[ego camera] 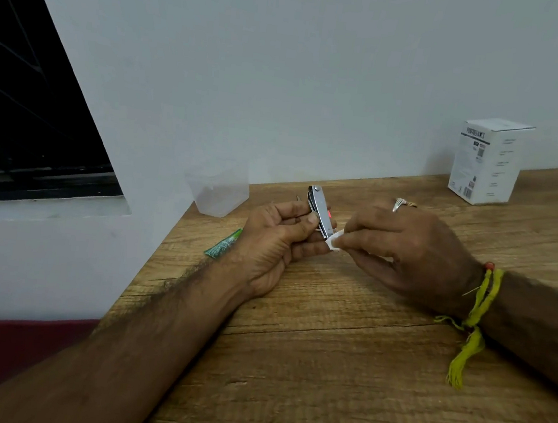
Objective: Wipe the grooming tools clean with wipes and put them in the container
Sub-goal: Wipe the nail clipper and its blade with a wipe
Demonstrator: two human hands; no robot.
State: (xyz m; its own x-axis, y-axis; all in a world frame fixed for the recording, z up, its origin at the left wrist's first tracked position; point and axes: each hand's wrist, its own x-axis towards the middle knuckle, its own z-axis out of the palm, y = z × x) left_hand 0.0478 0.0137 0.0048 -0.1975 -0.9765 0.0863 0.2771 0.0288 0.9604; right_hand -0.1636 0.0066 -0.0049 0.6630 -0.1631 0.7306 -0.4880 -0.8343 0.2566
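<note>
My left hand (pixel 279 240) holds a silver nail clipper (pixel 319 210) upright between thumb and fingers, a little above the wooden table (pixel 322 371). My right hand (pixel 404 248) pinches a small white wipe (pixel 333 241) and presses it against the clipper's lower end. A clear plastic container (pixel 219 189) stands at the table's far left corner by the wall, left of the clipper. A thin metal tool tip (pixel 298 198) pokes out behind my left hand; the rest of it is hidden.
A green wipe sachet (pixel 224 247) lies on the table's left edge under my left wrist. A white cardboard box (pixel 487 161) stands at the back right against the wall. The table's left edge drops off beside a white wall and dark window (pixel 26 81).
</note>
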